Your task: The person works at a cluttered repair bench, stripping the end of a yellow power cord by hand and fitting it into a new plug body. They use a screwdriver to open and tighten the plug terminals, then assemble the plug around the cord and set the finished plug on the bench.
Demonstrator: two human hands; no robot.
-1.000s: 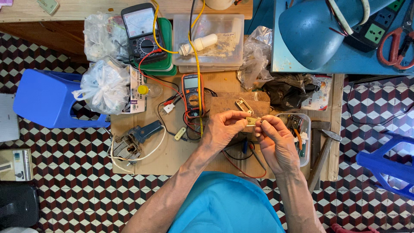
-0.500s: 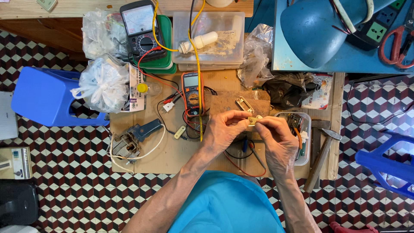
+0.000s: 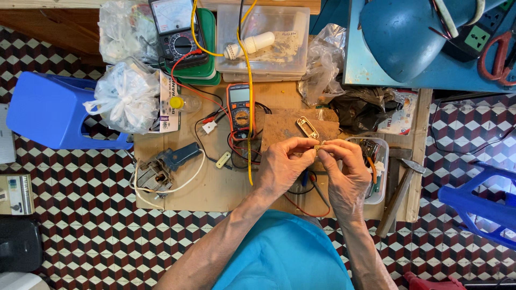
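A small beige part (image 3: 318, 147) is pinched between the fingertips of both hands, held just above the desk (image 3: 215, 188) near its middle; its exact kind is too small to tell. The left hand (image 3: 282, 164) grips it from the left with thumb and forefinger closed on it. The right hand (image 3: 344, 172) meets it from the right, fingers likewise closed on it. Beneath the hands lies a brown board (image 3: 282, 129) bearing a small beige frame-shaped cover (image 3: 307, 127). Just beside the right hand stands a clear plastic tub (image 3: 376, 161) of small parts, with a hammer (image 3: 400, 193) lying at the desk's right edge. Left of the board sits an orange-edged digital multimeter (image 3: 239, 110), red and black leads trailing around it; a yellow wire (image 3: 248, 80) runs down past it. Further left lie a blue plug-like part (image 3: 180, 156) and a wound coil with white cord (image 3: 153, 174). At the back stand an analogue multimeter (image 3: 177, 29) on a green tray (image 3: 209, 48), a clear lidded box (image 3: 269, 53) bearing a white bulb (image 3: 250, 45), and white plastic bags (image 3: 126, 99). A blue stool (image 3: 54, 110) stands on the chequered floor (image 3: 80, 231), left of the desk.
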